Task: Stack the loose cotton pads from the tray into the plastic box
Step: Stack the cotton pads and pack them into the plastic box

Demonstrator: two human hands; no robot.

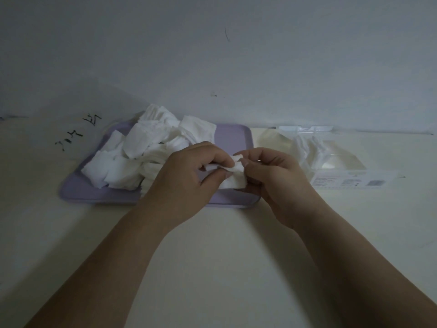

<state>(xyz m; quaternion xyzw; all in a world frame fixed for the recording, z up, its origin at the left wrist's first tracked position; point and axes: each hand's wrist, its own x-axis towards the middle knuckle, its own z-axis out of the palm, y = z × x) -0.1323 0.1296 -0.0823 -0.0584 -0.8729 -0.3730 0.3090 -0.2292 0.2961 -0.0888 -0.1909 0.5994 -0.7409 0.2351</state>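
Small bunch of white square cotton pads (233, 178) is held up between both hands, over the near right part of the lilac rectangular plastic tray (236, 140).
Left hand (184, 178): fingers curled, the bunch's left edge is pinched between thumb and fingertips.
Right hand (279, 183): fingers curled too, the right edge is pinched by thumb and forefinger. The exact pad count in the bunch cannot be told.
Main heap of loose white cotton pads (142, 147) is piled untidily on the tray's left and middle; the far right corner of the tray is left bare.
Clear rectangular plastic box (350, 182), printed label on its near wall, is set just beside the tray on the right. A row of white pads (307, 150) is seen standing inside its left end; the rest of the interior looks see-through.
Tray and box are both placed on the pale cream table (212, 245), close to the grey-white wall (212, 55). Black scribbles (78, 133) are marked on the table left of the tray.
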